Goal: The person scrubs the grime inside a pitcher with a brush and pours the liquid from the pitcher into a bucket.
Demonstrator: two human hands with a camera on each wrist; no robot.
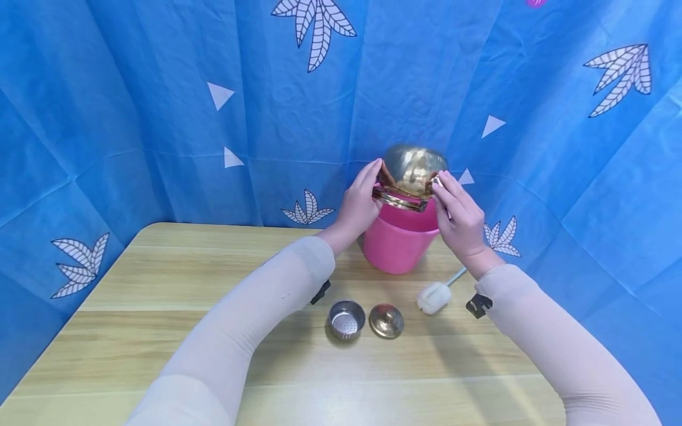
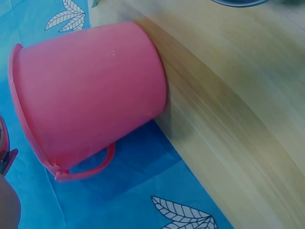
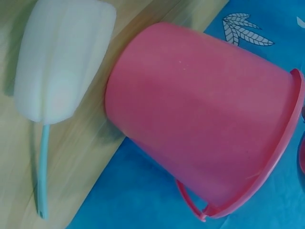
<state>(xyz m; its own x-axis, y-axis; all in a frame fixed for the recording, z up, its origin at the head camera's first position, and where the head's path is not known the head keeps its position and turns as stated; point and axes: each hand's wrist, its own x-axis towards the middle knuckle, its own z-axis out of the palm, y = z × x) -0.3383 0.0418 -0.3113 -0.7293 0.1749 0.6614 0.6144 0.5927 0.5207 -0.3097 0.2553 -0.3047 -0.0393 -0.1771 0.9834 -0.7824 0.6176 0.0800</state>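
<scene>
Overhead, both hands hold one metal vessel above a pink bucket.

Vessel: a rounded, shiny brass-coloured pot (image 1: 414, 171), turned so its domed bottom faces up and back; its rim points down over the bucket mouth. It looks smooth and mirror-like.

Left hand (image 1: 362, 204): fingers curled up around the left side of the pot's rim, gripping it.

Right hand (image 1: 459, 216): fingers curled on the right side of the rim, gripping it too; something small and pale shows at the fingertips, too small to tell what.

Bucket (image 1: 396, 236): smooth pink plastic, tapered, standing at the far edge of the surface, right below the pot.

Surface (image 1: 160, 331): pale wood grain, with blue leaf-print cloth (image 1: 160, 118) hung behind it.

Brush (image 1: 434, 296): a white foam head on a thin pale-blue handle, lying just right of the bucket.

Strainer cup (image 1: 346, 319): small, steel, with a perforated floor, near the front.

Lid (image 1: 386, 320): small, round, brass-coloured, just beside the strainer cup.

Left wrist view: shows the bucket's thin pink bail handle (image 2: 93, 164) hanging against its wall, unseen from the head view.

Right wrist view: shows the foam head's soft ribbed texture (image 3: 64, 62) lying close beside the bucket base.
</scene>
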